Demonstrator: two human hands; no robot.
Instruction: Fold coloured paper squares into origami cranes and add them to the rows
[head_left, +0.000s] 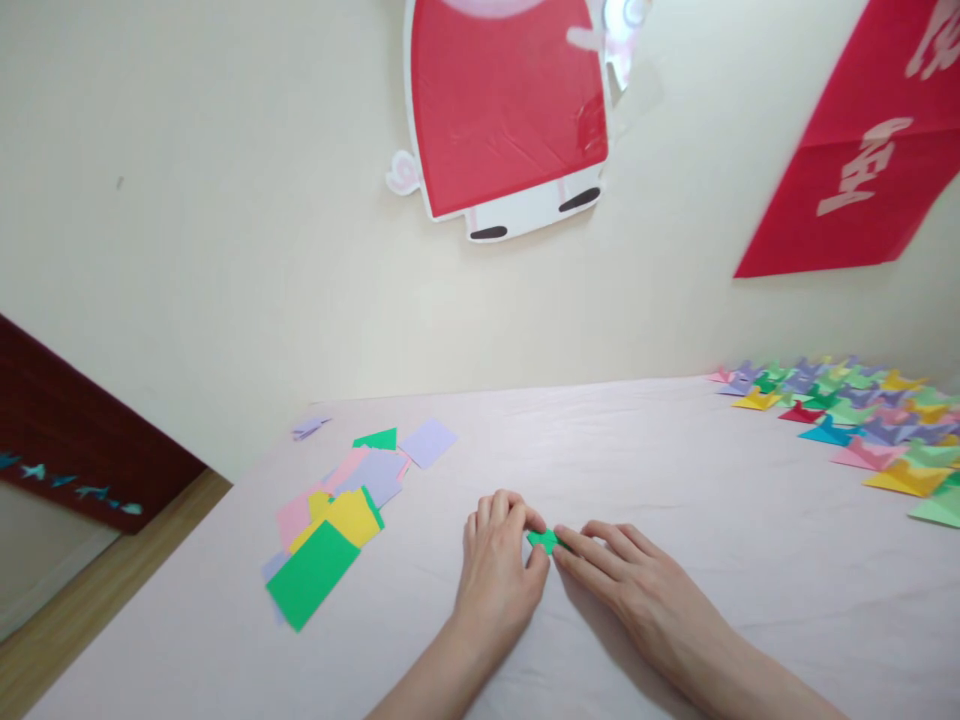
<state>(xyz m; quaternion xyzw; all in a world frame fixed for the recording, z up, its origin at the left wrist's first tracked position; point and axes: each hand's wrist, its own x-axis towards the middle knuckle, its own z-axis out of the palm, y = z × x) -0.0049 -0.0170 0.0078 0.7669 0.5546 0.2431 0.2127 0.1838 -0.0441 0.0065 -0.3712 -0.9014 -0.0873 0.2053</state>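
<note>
A small folded piece of green paper (543,540) lies on the pale pink table surface (675,470). My left hand (499,570) has its fingers curled and pinches the paper's left side. From the right, my right hand (630,580) lies flatter, its fingertips pressing on the paper's other edge. Most of the paper is hidden under the fingers.
A loose spread of flat coloured paper squares (337,520) lies to the left of my hands. Several folded paper figures in many colours (862,420) are grouped at the far right. A cream wall with a red cartoon sticker (510,110) and a red banner (862,150) stands behind.
</note>
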